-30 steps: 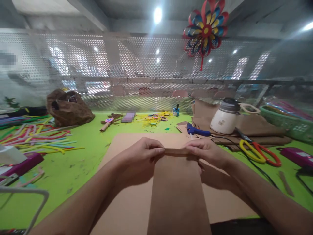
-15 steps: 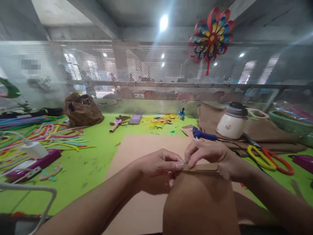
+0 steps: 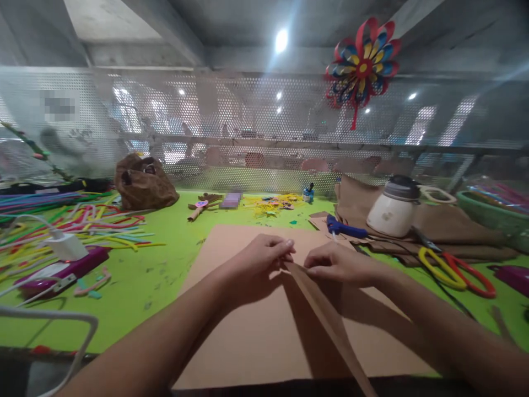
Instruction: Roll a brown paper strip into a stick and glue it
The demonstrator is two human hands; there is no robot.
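A piece of brown paper (image 3: 330, 325) is seen nearly edge-on, running from my fingers down to the bottom edge of the view. My left hand (image 3: 264, 264) pinches its upper end between thumb and fingers. Just to the right, my right hand (image 3: 341, 263) has its fingers closed at the same end of the paper. Beneath both hands lies a large light-brown sheet (image 3: 243, 342), on which the held paper casts a dark shadow.
Right: blue glue gun (image 3: 347, 227), white jar (image 3: 392, 212), scissors (image 3: 465, 270), folded brown paper (image 3: 463, 220), green basket (image 3: 491, 218). Left: pipe cleaners (image 3: 124, 226), purple power strip (image 3: 66, 273) with cables, crumpled brown bag (image 3: 144, 184). Yellow scraps (image 3: 276, 204) lie behind the sheet.
The brown paper has turned from facing me to nearly edge-on. My left hand has risen and moved slightly left, and the gap between my hands has widened. The view has shifted slightly.
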